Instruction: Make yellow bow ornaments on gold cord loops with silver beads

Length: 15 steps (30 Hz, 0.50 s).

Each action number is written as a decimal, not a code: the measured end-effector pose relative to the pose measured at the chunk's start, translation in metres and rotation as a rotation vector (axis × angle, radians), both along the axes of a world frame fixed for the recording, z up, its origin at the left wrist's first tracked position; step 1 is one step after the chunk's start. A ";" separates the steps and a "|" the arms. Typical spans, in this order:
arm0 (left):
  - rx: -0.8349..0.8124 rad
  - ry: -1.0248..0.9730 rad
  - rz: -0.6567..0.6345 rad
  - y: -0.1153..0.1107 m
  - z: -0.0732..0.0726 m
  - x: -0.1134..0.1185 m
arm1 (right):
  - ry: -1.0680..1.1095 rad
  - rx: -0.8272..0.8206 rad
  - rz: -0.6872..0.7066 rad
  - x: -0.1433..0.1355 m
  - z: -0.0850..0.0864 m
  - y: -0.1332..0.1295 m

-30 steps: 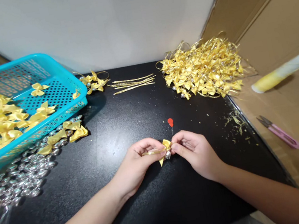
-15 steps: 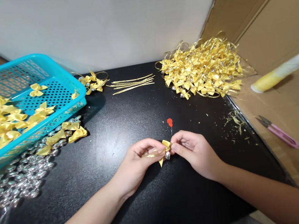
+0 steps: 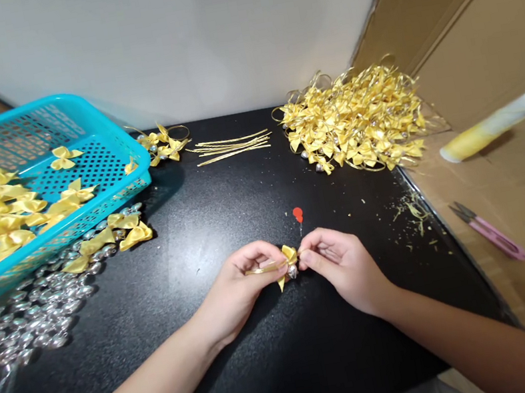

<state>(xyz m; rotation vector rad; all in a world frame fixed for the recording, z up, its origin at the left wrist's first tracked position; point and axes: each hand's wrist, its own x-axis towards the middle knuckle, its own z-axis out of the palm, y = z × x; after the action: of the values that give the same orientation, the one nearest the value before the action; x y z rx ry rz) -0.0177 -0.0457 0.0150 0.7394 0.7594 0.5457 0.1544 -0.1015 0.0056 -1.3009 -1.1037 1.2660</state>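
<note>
Pinched between the thumb and fingers of my left hand (image 3: pixel 255 271) is a yellow ribbon bow (image 3: pixel 289 254). A gold cord (image 3: pixel 261 269) runs along those same fingers. Just beneath the bow's middle sits a shiny silver bead (image 3: pixel 293 272). My right hand (image 3: pixel 332 262) is closed in a pinch at the bow's right edge; what lies between its fingertips is too small to make out. Beyond the fingers, a small red piece (image 3: pixel 297 213) with a thin wire-like end rests on the black table (image 3: pixel 252 367), the wire pointing toward my right hand.
A turquoise basket (image 3: pixel 91 118) of yellow bows stands left, with silver beads (image 3: pixel 33 311) before it. Cut gold cords (image 3: pixel 233 146) lie at the back. Right are a heap of corded bows (image 3: pixel 356 122), thread snips (image 3: pixel 489 231) and a yellow-white tube (image 3: pixel 494 127).
The bow has shifted slightly left and turned a little in my left fingers, showing more of the silver bead. My right hand has hardly moved.
</note>
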 end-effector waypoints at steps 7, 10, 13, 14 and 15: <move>0.009 0.016 -0.004 0.000 0.002 0.002 | -0.205 0.105 -0.008 0.002 0.005 -0.001; 0.009 0.012 -0.003 0.000 0.003 0.002 | -0.349 0.212 -0.010 0.004 0.007 0.001; 0.009 0.014 0.000 0.000 0.002 0.002 | -0.459 0.309 -0.018 0.005 0.009 0.001; 0.010 0.015 -0.001 0.000 0.002 0.002 | -0.491 0.338 -0.021 0.005 0.010 0.001; 0.010 0.016 -0.003 0.000 0.002 0.002 | -0.522 0.365 -0.025 0.005 0.011 0.001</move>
<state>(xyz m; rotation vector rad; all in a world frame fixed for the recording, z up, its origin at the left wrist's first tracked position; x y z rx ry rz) -0.0160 -0.0461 0.0172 0.7545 0.7707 0.5418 0.1594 -0.1004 0.0162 -1.3849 -1.5902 0.6675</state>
